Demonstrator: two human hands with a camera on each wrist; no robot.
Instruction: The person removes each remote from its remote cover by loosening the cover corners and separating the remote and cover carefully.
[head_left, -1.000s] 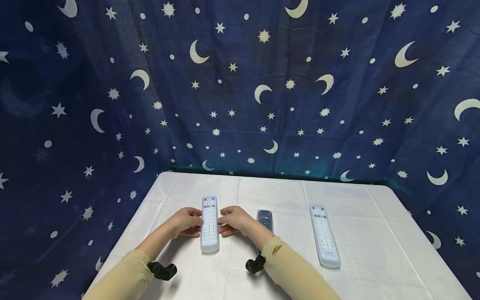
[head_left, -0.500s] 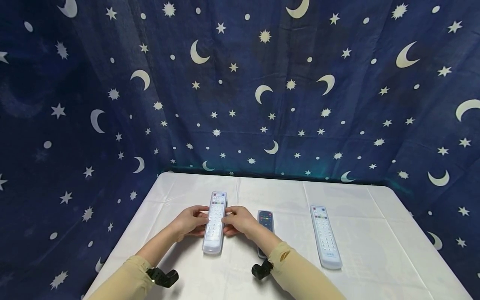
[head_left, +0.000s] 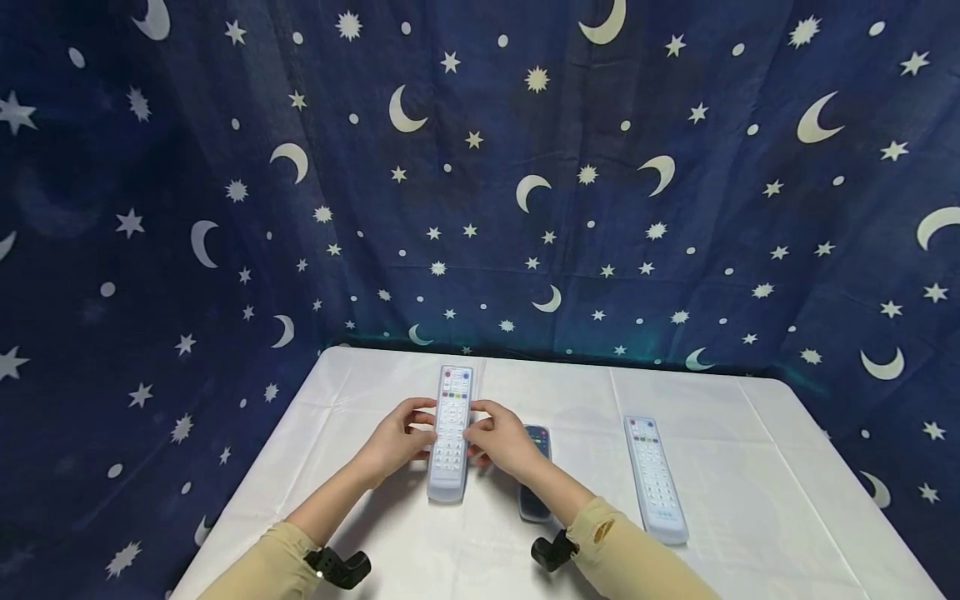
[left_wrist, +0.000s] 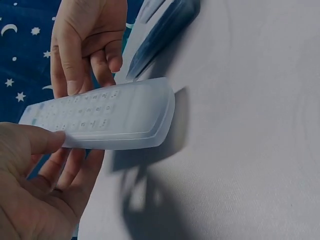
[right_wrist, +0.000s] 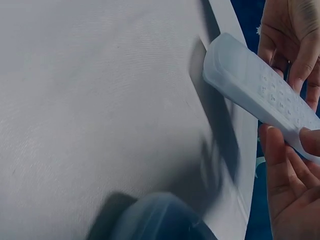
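A white remote control [head_left: 450, 442] in a clear cover is held over the white table, its buttons facing up; its shadow falls on the cloth apart from it. On its left long side my left hand [head_left: 397, 437] pinches it, the thumb [left_wrist: 47, 141] on the upper edge and the fingers below. From the opposite side my right hand [head_left: 508, 440] holds it too, with the thumb [right_wrist: 311, 140] at the edge of the button face. In the left wrist view, the remote's blank rounded end points right.
A dark remote control [head_left: 534, 502] in a clear cover lies on the table [head_left: 750, 467], partly hidden by the right forearm. Farther right lies another white remote control [head_left: 656, 482]. Behind the table hangs a dark blue curtain [head_left: 480, 200] with moons and stars.
Both hands have moved right and a little away from me with the white remote control, which has also tilted slightly. My right hand's fingers have closed in on its side.
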